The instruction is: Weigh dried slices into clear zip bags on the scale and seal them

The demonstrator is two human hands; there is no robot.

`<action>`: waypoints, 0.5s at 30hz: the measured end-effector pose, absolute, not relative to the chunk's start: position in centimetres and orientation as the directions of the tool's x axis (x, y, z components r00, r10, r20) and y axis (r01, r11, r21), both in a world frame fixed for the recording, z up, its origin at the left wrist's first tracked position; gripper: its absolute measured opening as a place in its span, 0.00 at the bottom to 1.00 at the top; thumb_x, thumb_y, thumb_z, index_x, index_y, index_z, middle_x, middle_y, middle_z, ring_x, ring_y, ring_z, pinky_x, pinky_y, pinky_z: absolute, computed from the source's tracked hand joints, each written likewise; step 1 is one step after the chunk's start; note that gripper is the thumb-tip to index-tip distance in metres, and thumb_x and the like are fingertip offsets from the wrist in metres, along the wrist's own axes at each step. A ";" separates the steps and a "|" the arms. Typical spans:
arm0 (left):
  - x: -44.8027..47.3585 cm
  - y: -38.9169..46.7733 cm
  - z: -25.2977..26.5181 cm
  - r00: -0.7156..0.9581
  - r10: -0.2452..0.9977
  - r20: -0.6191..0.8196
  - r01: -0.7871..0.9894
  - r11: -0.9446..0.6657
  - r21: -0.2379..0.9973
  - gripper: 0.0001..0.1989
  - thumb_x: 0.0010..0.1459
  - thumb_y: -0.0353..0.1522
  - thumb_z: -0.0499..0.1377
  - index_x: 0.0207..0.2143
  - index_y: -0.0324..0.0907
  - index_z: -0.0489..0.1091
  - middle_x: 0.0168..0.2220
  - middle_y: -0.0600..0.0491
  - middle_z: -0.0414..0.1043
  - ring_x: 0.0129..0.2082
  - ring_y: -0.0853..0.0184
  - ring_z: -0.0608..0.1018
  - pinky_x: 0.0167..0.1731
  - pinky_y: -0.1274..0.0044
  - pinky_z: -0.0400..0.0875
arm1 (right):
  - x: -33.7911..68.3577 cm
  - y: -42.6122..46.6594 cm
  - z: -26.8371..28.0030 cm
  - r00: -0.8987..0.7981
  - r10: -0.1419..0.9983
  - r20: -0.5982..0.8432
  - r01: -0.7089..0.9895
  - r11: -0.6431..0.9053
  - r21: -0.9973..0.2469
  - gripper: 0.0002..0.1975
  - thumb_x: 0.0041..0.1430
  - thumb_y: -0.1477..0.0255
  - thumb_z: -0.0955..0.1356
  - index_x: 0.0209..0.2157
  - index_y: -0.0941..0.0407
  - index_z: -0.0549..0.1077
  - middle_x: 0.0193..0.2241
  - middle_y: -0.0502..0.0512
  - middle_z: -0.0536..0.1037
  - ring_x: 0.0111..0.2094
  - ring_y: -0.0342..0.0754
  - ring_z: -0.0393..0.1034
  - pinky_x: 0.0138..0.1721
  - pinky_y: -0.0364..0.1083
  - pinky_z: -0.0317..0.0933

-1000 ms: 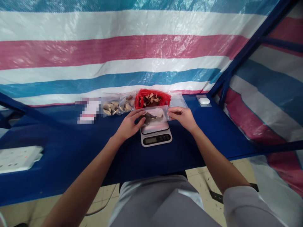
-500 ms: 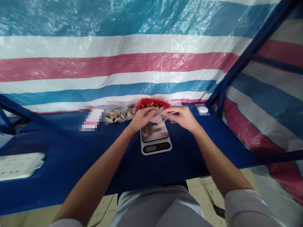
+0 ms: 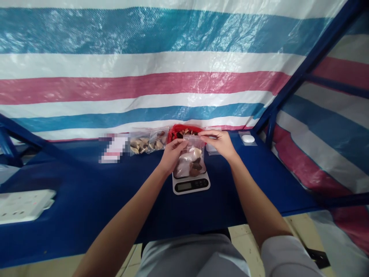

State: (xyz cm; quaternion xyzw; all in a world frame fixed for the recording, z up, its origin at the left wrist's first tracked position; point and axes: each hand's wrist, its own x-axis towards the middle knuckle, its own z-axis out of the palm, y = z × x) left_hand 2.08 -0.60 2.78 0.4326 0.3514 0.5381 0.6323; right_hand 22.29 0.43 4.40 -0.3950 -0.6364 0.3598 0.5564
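Observation:
A clear zip-lock bag (image 3: 188, 159) with several brown and pale dried pieces in its lower part hangs over the digital kitchen scale (image 3: 191, 187). My left hand (image 3: 172, 154) pinches the bag's upper left side. With thumb and fingertips, my right hand (image 3: 218, 143) grips its top right corner. The bag hides most of the scale's plate; whether it rests there I cannot tell. Just behind my hands lies an open red plastic bag (image 3: 180, 129) of similar brown pieces.
Filled clear bags (image 3: 140, 145) lie left of the red bag, beside a blurred-out white card (image 3: 115, 148). Flat clear bags (image 3: 212, 151) lie under my right hand. A white oval object (image 3: 248, 139) sits at the back right, and a power strip (image 3: 25, 206) at the left edge of the blue table (image 3: 95, 200).
The clear bag has been turned upright and spread flat toward me, so its contents now show over the scale. Both hands still hold its upper edge.

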 end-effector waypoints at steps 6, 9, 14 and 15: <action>2.3 -0.8 1.8 0.060 0.996 0.066 -0.448 -0.032 0.893 0.17 0.44 0.41 0.74 0.30 0.39 0.77 0.35 0.50 0.81 0.33 0.70 0.78 0.37 0.79 0.72 | 20.3 0.4 1.8 0.052 0.997 0.065 -0.224 0.075 -0.972 0.19 0.45 0.59 0.78 0.39 0.52 0.83 0.39 0.54 0.84 0.41 0.53 0.80 0.44 0.52 0.74; 2.4 -0.9 1.9 0.044 0.997 0.064 -0.474 -0.036 0.880 0.18 0.42 0.42 0.75 0.30 0.39 0.77 0.33 0.52 0.80 0.33 0.70 0.78 0.37 0.78 0.73 | 19.4 0.3 1.3 0.063 0.997 0.038 -0.225 0.051 -0.973 0.18 0.46 0.57 0.78 0.36 0.53 0.83 0.36 0.55 0.85 0.41 0.53 0.80 0.43 0.51 0.74; 2.2 -0.3 2.3 0.054 0.998 0.028 -0.458 0.000 0.889 0.18 0.43 0.42 0.74 0.29 0.38 0.76 0.27 0.55 0.76 0.27 0.72 0.75 0.32 0.79 0.72 | 18.9 0.6 1.0 0.078 0.995 0.057 -0.293 0.078 -0.953 0.18 0.44 0.59 0.79 0.36 0.52 0.83 0.34 0.53 0.85 0.38 0.52 0.80 0.43 0.51 0.73; 2.2 0.0 2.3 0.049 0.998 0.035 -0.440 -0.009 0.898 0.18 0.44 0.42 0.74 0.29 0.38 0.77 0.27 0.55 0.76 0.27 0.72 0.75 0.32 0.79 0.72 | 18.9 0.6 0.9 0.078 0.995 0.060 -0.309 0.081 -0.948 0.18 0.44 0.59 0.79 0.36 0.52 0.83 0.35 0.53 0.85 0.37 0.51 0.80 0.43 0.51 0.74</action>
